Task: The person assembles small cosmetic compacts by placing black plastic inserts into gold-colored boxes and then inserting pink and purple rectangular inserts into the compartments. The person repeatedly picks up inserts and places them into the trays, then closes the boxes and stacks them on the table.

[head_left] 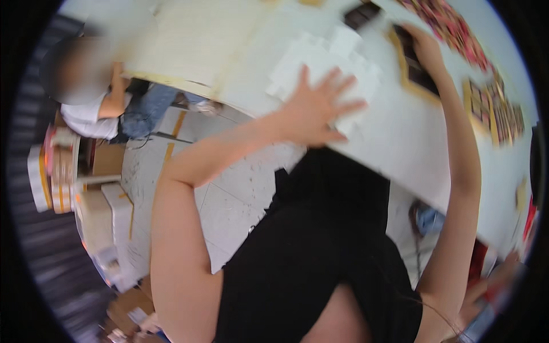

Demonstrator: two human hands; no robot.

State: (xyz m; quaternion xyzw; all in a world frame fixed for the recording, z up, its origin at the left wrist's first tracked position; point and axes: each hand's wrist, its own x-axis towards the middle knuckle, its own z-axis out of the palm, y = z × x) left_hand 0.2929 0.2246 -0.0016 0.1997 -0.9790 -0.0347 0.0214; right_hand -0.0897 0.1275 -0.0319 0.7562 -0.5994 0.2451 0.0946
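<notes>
My left hand (320, 108) is spread wide, fingers apart, over a loose pile of white flat pieces with notched edges (357, 66) on the white table. It holds nothing, and I cannot tell whether the palm touches them. Farther right, my right hand (422, 48) reaches to a shallow dark brown box with a gold-yellow rim (413, 63). Its fingers curl round the box's far end, partly hidden. Just left of that box lies another dark piece (361, 15), blurred.
Red and gold pieces (449, 28) lie in a heap along the table's far right. Several gold-framed dark boxes (494, 111) are grouped nearer. A seated co-worker (91, 111) is at the table's left. Stacked cartons (106, 211) stand on the floor at left; another person's arm (486, 286) shows at lower right.
</notes>
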